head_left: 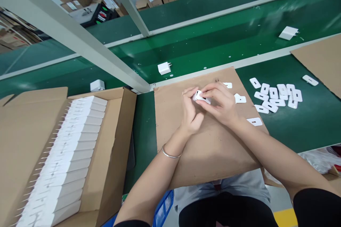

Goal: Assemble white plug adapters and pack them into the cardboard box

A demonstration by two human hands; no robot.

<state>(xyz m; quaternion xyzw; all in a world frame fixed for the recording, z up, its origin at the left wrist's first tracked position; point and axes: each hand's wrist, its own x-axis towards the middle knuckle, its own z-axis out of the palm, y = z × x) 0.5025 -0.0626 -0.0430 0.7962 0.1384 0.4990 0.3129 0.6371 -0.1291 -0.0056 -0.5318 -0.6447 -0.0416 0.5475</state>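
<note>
Above the cardboard sheet, both hands meet around a small white charger plug [198, 95] with dark slots in its face. My left hand [189, 108] is closed, its fingers wrapped round the far side of it. My right hand [220, 101] pinches it from the right, thumb and fingertips on the slotted face; whether a separate white plate is in that pinch I cannot tell. Thin metal prongs [217, 80] show just behind the right hand, their body hidden. Close to my right wrist lie slotted white plates, one of them [255, 121] beside the forearm and others [240, 99] farther back.
Under my hands is a cardboard sheet [170, 124]. Several slotted plates [273, 93] are scattered on the green bench [314, 120]. At left, an open carton [109, 170] holds rows of white chargers [71, 149]. Loose chargers [164, 68] rest along the back ledge, near a metal post [87, 46].
</note>
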